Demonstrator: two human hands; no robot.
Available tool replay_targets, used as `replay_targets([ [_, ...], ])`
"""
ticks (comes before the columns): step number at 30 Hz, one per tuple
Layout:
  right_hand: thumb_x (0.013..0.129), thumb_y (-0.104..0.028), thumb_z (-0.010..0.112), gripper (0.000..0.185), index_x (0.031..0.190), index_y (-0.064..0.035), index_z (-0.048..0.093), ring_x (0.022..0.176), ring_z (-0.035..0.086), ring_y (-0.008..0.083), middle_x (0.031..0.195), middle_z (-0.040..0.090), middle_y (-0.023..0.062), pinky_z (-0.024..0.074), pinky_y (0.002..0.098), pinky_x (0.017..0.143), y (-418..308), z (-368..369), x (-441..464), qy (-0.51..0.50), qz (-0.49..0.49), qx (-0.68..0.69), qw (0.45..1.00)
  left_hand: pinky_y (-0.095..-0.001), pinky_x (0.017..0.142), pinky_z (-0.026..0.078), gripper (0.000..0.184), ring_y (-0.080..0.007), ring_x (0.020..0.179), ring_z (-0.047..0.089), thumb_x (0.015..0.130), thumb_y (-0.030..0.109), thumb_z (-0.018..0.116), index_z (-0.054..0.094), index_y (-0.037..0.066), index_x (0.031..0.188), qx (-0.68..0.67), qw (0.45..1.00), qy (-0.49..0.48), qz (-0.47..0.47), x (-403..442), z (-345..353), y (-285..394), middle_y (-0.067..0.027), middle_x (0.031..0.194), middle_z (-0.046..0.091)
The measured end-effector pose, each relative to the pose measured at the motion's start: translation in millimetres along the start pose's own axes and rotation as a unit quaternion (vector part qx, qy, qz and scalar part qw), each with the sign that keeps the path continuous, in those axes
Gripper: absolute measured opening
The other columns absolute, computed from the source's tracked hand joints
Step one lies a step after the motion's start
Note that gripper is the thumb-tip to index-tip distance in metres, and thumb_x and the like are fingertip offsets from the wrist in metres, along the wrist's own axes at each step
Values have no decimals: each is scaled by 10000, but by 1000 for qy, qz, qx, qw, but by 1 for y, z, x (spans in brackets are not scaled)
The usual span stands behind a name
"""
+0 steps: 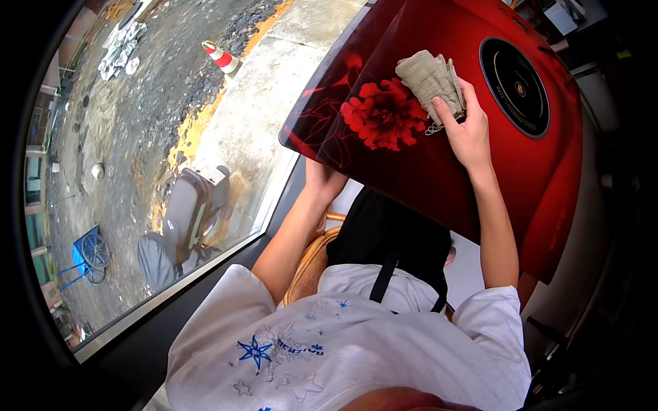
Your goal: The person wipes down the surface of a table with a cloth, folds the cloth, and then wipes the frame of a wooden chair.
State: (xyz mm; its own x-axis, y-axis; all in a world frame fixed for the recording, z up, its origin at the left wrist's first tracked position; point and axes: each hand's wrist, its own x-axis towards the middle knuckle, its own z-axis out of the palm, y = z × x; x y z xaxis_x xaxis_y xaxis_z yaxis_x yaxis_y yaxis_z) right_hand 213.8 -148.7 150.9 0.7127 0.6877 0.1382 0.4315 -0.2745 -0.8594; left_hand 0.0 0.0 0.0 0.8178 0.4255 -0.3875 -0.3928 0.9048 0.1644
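Observation:
A folded grey-beige cloth lies against the glossy red tabletop, and my right hand is closed around its right side, thumb on top. Loose threads hang from the cloth's lower edge. Just left of it, a large red flower is printed on the tabletop. My left hand is at the table's near left edge. Its fingers are hidden beneath the tabletop, so I cannot see whether it grips anything.
A round black disc is set into the tabletop on the right. A window frame runs along my left. Outside stand a red-and-white cone and a blue cart. A wicker chair is under me.

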Motion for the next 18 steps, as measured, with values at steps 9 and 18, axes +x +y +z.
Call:
replay_targets([
  [9, 853, -336, 814, 709, 1445, -34, 566, 1339, 507, 357, 1471, 519, 156, 413, 485, 1121, 8, 9, -4, 77, -148, -222, 961, -450, 1194, 403, 585, -279, 1374, 552, 1061, 497, 557, 581, 79, 1469, 22, 1000, -1, 12, -3, 12, -2, -88, 1523, 593],
  [18, 770, -269, 852, 660, 1374, -101, 645, 1250, 547, 296, 1371, 585, 86, 438, 444, 1031, -6, 2, -7, 88, -213, -278, 932, -432, 1142, 473, 466, -274, 1271, 627, 1058, 381, 609, 636, 72, 1404, -12, 1000, -18, -3, -8, 15, 1, -87, 1404, 674],
])
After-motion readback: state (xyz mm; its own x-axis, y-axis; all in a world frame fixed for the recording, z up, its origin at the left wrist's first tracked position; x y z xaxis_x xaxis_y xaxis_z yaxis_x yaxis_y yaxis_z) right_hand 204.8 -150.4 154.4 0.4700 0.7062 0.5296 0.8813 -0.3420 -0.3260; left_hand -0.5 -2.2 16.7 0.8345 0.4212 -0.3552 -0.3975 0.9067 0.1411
